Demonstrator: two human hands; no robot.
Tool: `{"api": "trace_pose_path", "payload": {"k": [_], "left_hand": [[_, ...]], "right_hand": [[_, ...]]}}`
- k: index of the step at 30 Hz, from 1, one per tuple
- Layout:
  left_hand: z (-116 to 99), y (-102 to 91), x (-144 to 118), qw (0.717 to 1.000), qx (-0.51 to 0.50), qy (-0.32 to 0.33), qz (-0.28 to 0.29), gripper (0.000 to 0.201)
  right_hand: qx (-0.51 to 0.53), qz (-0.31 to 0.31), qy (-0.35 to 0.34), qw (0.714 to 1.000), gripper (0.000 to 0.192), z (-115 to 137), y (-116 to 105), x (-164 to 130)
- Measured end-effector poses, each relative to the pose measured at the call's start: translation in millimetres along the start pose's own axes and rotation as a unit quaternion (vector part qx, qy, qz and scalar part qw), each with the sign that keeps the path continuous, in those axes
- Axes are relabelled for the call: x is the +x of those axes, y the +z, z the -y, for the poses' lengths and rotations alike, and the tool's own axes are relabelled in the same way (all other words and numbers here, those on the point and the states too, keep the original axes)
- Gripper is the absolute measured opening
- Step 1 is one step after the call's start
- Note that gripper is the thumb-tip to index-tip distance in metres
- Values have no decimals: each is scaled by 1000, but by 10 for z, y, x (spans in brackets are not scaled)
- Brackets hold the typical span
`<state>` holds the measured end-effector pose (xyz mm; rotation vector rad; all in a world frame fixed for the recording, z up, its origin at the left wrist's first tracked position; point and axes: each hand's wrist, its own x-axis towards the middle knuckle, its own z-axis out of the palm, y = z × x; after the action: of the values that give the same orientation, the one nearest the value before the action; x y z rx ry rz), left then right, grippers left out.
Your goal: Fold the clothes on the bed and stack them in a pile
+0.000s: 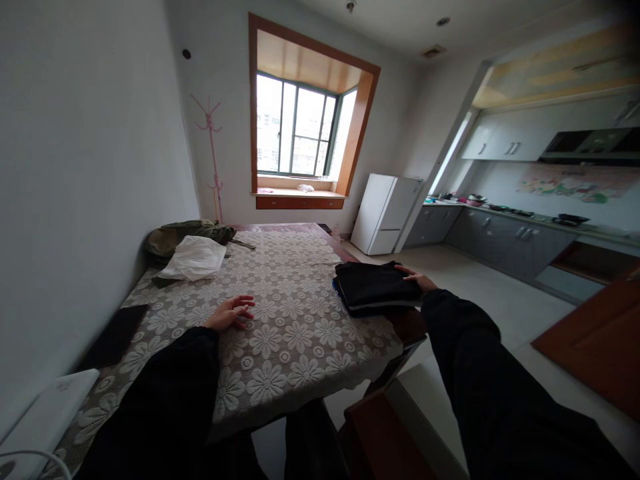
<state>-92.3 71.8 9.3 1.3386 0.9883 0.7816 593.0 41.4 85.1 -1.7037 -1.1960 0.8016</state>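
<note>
A stack of folded dark clothes [377, 287], black on top with a bit of blue at its left edge, lies on the right side of the table. My right hand [419, 279] is at the stack's far right corner, fingers stretched out over the top garment; its thumb is not clearly seen. My left hand [233, 313] is over the flowered lace tablecloth [290, 307], left of the stack. Its fingers are apart and slightly bent, with nothing in them. Whether that hand touches the cloth, I cannot tell.
At the table's far left lie a camouflage bag [195, 233] and a white plastic bag [195, 259]. A dark flat object [113, 333] and a white device [50, 413] with a cable sit near left. A wooden chair [395, 427] stands by the table's near right edge.
</note>
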Motion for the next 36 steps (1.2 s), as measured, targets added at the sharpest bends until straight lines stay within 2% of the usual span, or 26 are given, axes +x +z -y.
{"api": "trace_pose_path", "payload": {"k": [3, 8, 13, 21, 27, 36], "left_hand": [[-2, 1, 1, 1000, 2, 2, -2, 56], [-11, 1, -4, 1000, 3, 3, 2, 57], [-29, 5, -10, 1000, 12, 0, 3, 57], [-40, 14, -23, 1000, 12, 0, -1, 55], [-41, 25, -23, 1000, 13, 1, 0, 52], [-42, 20, -26, 1000, 4, 3, -3, 51]], "right_hand": [[-75, -24, -19, 997, 58, -23, 7, 12], [-214, -42, -51, 975, 62, 43, 71, 27], [-279, -44, -88, 955, 59, 76, 147, -55], [-226, -88, -24, 970, 65, 59, 129, -70], [-200, -106, -32, 973, 66, -4, 112, -94], [-195, -98, -40, 975, 65, -25, 137, -88]]}}
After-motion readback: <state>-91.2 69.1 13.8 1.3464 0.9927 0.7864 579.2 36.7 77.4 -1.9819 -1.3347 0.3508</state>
